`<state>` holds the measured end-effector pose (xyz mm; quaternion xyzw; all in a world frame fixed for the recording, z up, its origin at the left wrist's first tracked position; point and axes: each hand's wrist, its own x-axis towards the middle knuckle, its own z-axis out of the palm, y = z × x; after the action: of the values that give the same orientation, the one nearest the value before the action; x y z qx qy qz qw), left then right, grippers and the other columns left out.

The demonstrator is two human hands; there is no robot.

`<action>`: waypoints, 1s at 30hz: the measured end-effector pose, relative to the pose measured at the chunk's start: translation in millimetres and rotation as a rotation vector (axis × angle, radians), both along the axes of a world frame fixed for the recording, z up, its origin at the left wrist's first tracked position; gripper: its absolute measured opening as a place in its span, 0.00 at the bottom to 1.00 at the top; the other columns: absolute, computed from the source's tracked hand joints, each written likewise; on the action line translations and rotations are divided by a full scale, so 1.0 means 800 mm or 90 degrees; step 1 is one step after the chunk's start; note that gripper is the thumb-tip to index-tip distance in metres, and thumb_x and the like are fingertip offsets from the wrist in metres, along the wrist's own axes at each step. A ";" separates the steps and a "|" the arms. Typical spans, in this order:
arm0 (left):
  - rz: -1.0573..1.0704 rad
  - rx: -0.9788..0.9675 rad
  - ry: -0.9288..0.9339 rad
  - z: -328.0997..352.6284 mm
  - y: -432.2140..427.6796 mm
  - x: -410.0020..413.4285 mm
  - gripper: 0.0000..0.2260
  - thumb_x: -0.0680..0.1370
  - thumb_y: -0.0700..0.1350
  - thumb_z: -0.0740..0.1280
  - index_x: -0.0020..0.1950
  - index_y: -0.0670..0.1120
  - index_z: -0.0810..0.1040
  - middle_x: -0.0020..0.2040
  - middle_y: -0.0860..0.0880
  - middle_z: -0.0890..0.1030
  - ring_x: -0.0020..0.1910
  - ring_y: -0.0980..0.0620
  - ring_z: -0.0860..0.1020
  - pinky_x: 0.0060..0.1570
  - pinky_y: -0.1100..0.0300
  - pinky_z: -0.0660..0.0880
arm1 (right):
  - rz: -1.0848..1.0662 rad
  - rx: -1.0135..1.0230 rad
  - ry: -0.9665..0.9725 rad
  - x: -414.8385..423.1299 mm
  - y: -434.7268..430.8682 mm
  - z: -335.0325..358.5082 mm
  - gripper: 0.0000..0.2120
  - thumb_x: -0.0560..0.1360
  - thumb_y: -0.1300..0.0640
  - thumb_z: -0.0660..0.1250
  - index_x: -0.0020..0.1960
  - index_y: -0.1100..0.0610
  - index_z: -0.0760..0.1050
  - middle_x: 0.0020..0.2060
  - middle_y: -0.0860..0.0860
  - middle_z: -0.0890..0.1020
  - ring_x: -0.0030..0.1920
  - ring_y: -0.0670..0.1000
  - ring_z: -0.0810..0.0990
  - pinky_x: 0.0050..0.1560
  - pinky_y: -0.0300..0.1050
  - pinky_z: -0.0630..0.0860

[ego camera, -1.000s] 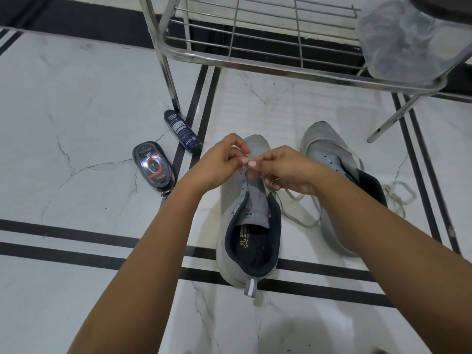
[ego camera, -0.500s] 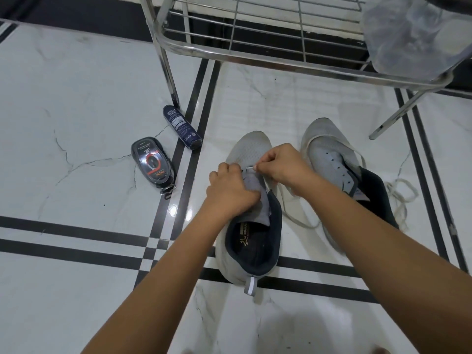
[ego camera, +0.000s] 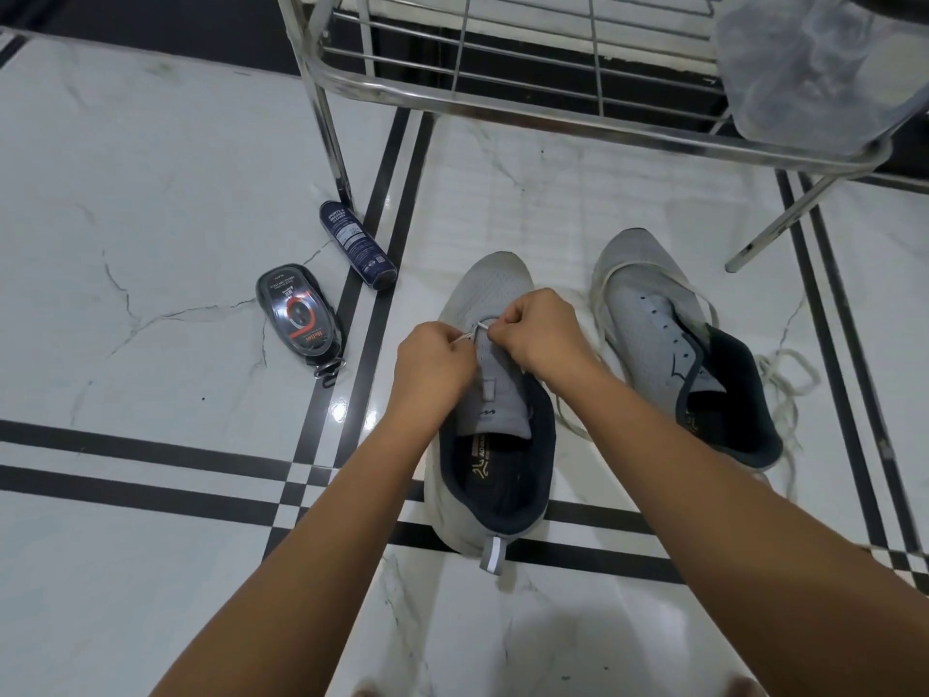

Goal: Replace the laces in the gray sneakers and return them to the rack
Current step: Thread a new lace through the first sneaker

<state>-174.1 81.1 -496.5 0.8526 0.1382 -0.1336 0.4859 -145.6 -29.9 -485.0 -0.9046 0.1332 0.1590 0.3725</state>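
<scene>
Sitting nearest on the marble floor (ego camera: 151, 143), heel toward the person, the near sneaker (ego camera: 455, 515) stands upright with almost all of its tongue bare of lacing. Over the far end of that tongue the left hand (ego camera: 435, 364) and the right hand (ego camera: 540, 334) are both curled. Each pinches one end of a white lace (ego camera: 472, 333) that runs in a short taut line between them. A second ago the hands met higher up, above the toe, fingertips together on the lace. Half a second ago they dropped onto the tongue, and now they have drawn slightly apart. From that, the lace looks seated across the farthest pair of eyelets, which I judge to be the first crossing only, with the nearer rows still to thread. Just to the right and a little farther, the second sneaker (ego camera: 648, 294) leans to one side with empty eyelets. A loose lace (ego camera: 784, 384) loops around it and trails off to the right. To the left lie a polish case (ego camera: 299, 314) and, beyond it, a spray can (ego camera: 357, 244), both unmoved. Farthest stands the rack (ego camera: 553, 100), where both sneakers belong, with a plastic bag (ego camera: 814, 67) on its right end.
</scene>
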 end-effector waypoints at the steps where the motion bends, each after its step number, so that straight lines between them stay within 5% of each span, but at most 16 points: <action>1: 0.005 -0.013 0.002 0.000 0.001 0.000 0.11 0.75 0.38 0.59 0.34 0.38 0.74 0.29 0.44 0.68 0.31 0.49 0.66 0.32 0.59 0.63 | 0.013 -0.020 -0.006 0.000 0.002 0.000 0.07 0.73 0.63 0.65 0.36 0.60 0.73 0.31 0.56 0.73 0.31 0.51 0.71 0.25 0.36 0.64; 5: 0.022 -0.048 0.005 -0.001 0.004 0.000 0.08 0.76 0.38 0.60 0.39 0.43 0.76 0.35 0.42 0.72 0.35 0.49 0.69 0.33 0.59 0.64 | 0.058 -0.104 -0.012 0.003 0.009 0.002 0.09 0.74 0.63 0.63 0.35 0.61 0.71 0.33 0.57 0.74 0.34 0.53 0.72 0.32 0.40 0.67; 8: 0.010 -0.030 -0.005 -0.003 0.003 0.000 0.08 0.76 0.38 0.60 0.40 0.40 0.78 0.36 0.38 0.76 0.37 0.48 0.71 0.36 0.57 0.68 | 0.083 -0.138 -0.018 0.002 0.011 0.003 0.16 0.74 0.64 0.61 0.29 0.60 0.64 0.27 0.54 0.68 0.28 0.50 0.66 0.28 0.42 0.62; 12: -0.010 -0.029 -0.008 -0.003 0.005 0.003 0.08 0.76 0.38 0.60 0.41 0.41 0.77 0.38 0.39 0.77 0.38 0.48 0.72 0.37 0.59 0.69 | 0.067 -0.097 -0.022 0.000 0.009 -0.002 0.11 0.76 0.63 0.61 0.40 0.68 0.77 0.39 0.63 0.79 0.38 0.52 0.72 0.34 0.44 0.67; 16: 0.017 -0.056 -0.005 -0.004 0.006 0.004 0.07 0.76 0.38 0.61 0.42 0.44 0.78 0.37 0.46 0.76 0.36 0.51 0.72 0.32 0.63 0.67 | 0.004 -0.009 -0.020 -0.002 0.003 -0.012 0.08 0.76 0.64 0.63 0.45 0.67 0.79 0.41 0.58 0.80 0.42 0.51 0.75 0.33 0.39 0.68; 21: 0.012 -0.097 0.012 -0.007 0.007 0.005 0.07 0.76 0.38 0.62 0.41 0.45 0.78 0.33 0.49 0.76 0.32 0.54 0.71 0.31 0.64 0.67 | -0.021 0.003 -0.051 -0.008 0.011 -0.020 0.07 0.75 0.65 0.63 0.45 0.63 0.79 0.48 0.57 0.81 0.50 0.54 0.78 0.44 0.39 0.70; 25: 0.013 -0.105 0.046 -0.006 0.011 0.010 0.08 0.75 0.40 0.62 0.40 0.42 0.79 0.33 0.47 0.74 0.32 0.53 0.70 0.34 0.61 0.67 | 0.023 -0.157 -0.123 -0.016 0.015 -0.015 0.08 0.77 0.54 0.64 0.48 0.59 0.79 0.56 0.54 0.70 0.59 0.55 0.67 0.56 0.46 0.70; 28: 0.072 -0.211 0.083 -0.016 0.024 0.020 0.08 0.76 0.41 0.63 0.47 0.38 0.81 0.34 0.47 0.76 0.32 0.53 0.71 0.39 0.59 0.69 | 0.018 -0.175 -0.104 -0.028 0.019 -0.018 0.16 0.74 0.45 0.64 0.38 0.57 0.77 0.52 0.58 0.76 0.56 0.58 0.72 0.53 0.49 0.72; 30: 0.015 -0.137 -0.001 -0.025 0.028 0.025 0.09 0.76 0.40 0.65 0.54 0.43 0.81 0.41 0.49 0.78 0.37 0.54 0.74 0.42 0.65 0.71 | -0.035 -0.091 -0.048 -0.031 0.023 -0.023 0.18 0.72 0.45 0.65 0.29 0.55 0.70 0.44 0.59 0.79 0.49 0.59 0.78 0.45 0.47 0.74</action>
<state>-153.9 103.1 -516.5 0.7940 0.1324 -0.1414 0.5763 -170.6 -11.4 -503.4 -0.9303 0.1550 0.1044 0.3156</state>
